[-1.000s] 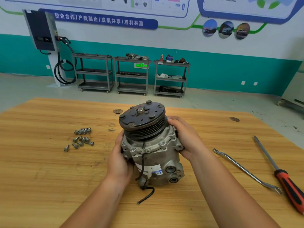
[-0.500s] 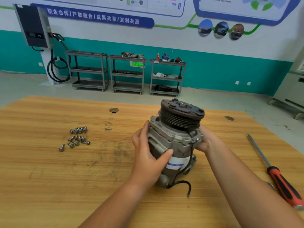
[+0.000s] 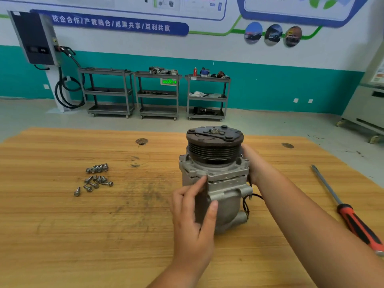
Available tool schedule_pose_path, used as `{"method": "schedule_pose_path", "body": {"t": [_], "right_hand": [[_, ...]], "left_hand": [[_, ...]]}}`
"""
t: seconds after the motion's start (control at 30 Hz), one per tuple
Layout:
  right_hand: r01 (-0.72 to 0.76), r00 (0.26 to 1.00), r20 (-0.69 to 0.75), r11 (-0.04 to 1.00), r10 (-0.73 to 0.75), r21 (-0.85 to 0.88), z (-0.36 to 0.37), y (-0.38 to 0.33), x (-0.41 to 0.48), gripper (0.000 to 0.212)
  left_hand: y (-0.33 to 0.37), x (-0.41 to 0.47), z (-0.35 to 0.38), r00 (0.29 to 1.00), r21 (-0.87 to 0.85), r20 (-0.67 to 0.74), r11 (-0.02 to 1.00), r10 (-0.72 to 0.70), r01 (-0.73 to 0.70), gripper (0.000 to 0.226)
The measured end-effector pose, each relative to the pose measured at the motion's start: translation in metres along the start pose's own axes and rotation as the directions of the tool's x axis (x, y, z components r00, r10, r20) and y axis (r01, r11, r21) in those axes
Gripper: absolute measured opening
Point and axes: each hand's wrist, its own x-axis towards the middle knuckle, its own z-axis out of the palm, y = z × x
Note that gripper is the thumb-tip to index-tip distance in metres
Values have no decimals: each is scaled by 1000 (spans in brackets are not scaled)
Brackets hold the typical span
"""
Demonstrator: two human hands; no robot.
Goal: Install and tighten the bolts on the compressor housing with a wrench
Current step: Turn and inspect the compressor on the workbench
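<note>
The left grip (image 3: 193, 213) clasps the compressor (image 3: 220, 179) by its housing, thumb and fingers around it. The right grip (image 3: 254, 163) lies on the far side with its fingers hidden, so I cannot tell its hold. The compressor now stands upright on the tabletop (image 3: 83, 235), turned since a second ago, its label gone from view. The bolts (image 3: 95, 178) lie well apart, untouched.

One compressor (image 3: 218, 173) stands on the single wooden table (image 3: 62, 235), gripped by two hands, the left hand (image 3: 193, 215) and the right hand (image 3: 253, 165). The bolts (image 3: 96, 179) number about fourteen, too bunched to count exactly. There is one screwdriver (image 3: 353, 221), and three carts (image 3: 157, 94) stand by the wall.
</note>
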Motion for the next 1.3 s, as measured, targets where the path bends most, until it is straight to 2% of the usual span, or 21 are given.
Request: {"method": "schedule_pose_path", "body": {"t": [0.07,0.13,0.17,0.2,0.27,0.33,0.47,0.57,0.67,0.77,0.9,1.0,1.1,1.13,1.2,1.27,1.3], "right_hand": [[33,999,-17,995,-31,91,-6,8,-5,41],[134,991,-5,973,-136,188,-9,22,-20,38],[207,978,-45,953,-202,221,-6,30,-29,36],[294,954,-123,928,-272,228,-1,39,-37,34],[463,854,-341,873,-393,153,12,59,-53,25],[566,773,-419,817,-476,114,27,76,-65,27],[612,765,-419,754,-489,238,51,93,-73,38],[614,758,-454,746,-468,257,60,95,-74,38],[651,698,-511,742,-502,161,69,97,-79,35],[666,657,-506,745,-559,42,73,100,-84,31],[605,681,-445,789,-582,-107,55,94,-91,30],[516,682,-478,828,-553,-221,26,78,-88,22],[313,805,-395,882,-443,-353,0,57,-78,52],[253,832,-368,874,-415,-414,-8,49,-74,63],[186,856,-301,794,-420,-579,-21,37,-68,76],[210,881,-221,763,-419,-611,-27,23,-59,60],[261,893,-179,798,-414,-542,-26,17,-55,46]], "left_hand": [[-4,7,-2,996,62,-29,995,83,-81,32],[-6,13,-2,990,65,-77,991,119,-114,39],[-8,16,-1,987,61,-98,990,129,-124,40],[-9,18,0,984,55,-115,990,138,-133,40],[-11,18,1,978,50,-149,989,144,-138,42],[-12,12,6,974,32,-177,990,140,-136,44],[-14,-5,15,987,-115,-141,989,76,-92,40],[-13,-3,14,991,-197,-131,980,17,-43,40],[-16,3,12,987,-198,-159,979,14,-46,39],[-21,7,9,985,-219,-168,973,39,-76,34],[-20,18,2,988,-338,-150,941,-44,-10,36],[-17,42,-11,992,-346,-92,937,-87,50,60],[-15,68,-27,982,-255,101,950,-157,178,80],[-16,76,-31,967,-230,171,947,-190,226,84],[-20,86,-34,923,-218,301,925,-240,311,83],[-25,94,-32,887,-215,383,909,-259,358,73],[-27,97,-31,875,-204,405,906,-266,370,70]]}}
